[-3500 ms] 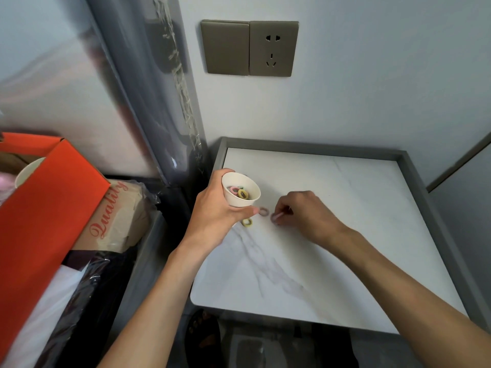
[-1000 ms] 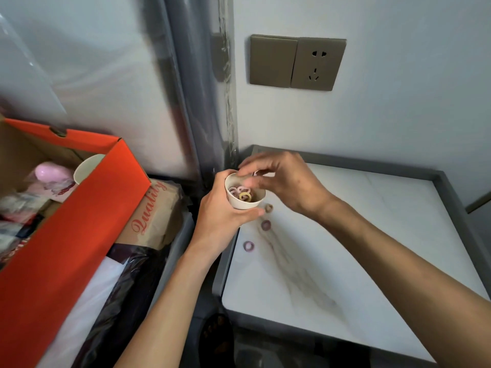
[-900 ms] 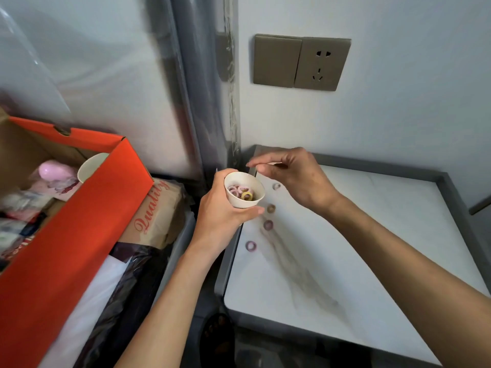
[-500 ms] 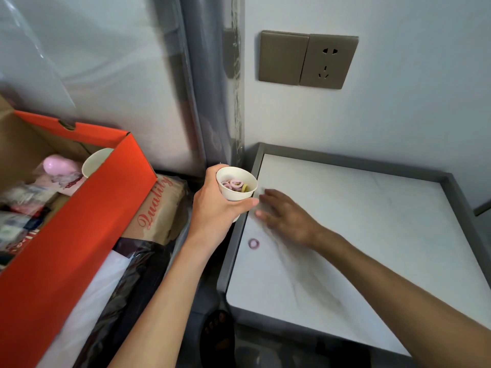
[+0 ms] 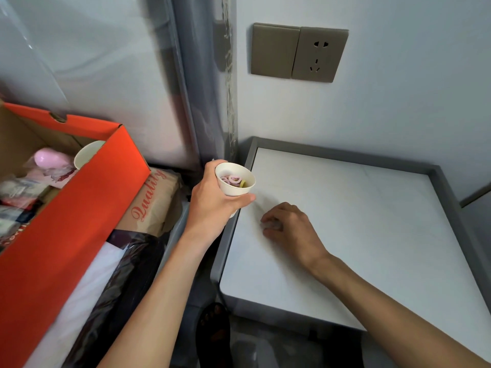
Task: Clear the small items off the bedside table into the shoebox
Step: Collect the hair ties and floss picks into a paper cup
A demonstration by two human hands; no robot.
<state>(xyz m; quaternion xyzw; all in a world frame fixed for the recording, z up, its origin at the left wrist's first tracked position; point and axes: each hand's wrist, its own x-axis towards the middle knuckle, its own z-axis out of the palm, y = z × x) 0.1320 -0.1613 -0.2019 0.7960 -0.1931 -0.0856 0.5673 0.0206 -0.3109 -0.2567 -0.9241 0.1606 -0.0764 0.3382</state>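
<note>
Left hand [image 5: 212, 205]: raised beside the left edge of the worktop [image 5: 358, 235], forearm rising from the bottom of the view. The grip is wrapped round a cup [image 5: 237, 191], with the thumb lying across its near side.
Right hand [image 5: 291, 228]: palm down on the worktop near its left edge, just below and to the right of the cup. The knuckles are up and the fingers curl towards the surface. The fingertips are blurred, so I cannot tell whether this grip pinches anything.
Cup: white paper, mouth open and tipped slightly to the right, held over the grey rim at the worktop's left side.
Small rings [image 5: 233, 179]: several pink and one yellow, lying loose in the bottom of the cup.
Worktop: pale marbled slab in a raised grey frame, set against the wall.
Shoebox [image 5: 79, 197]: orange, open, to the left of the left arm and well apart from the worktop. It holds a pink lump [image 5: 50, 159], a second white cup [image 5: 87, 155] and some packets.
Paper bag [image 5: 152, 203]: brown with red lettering, between the shoebox and the left hand.
Socket plate [image 5: 318, 54]: on the wall above the worktop.
</note>
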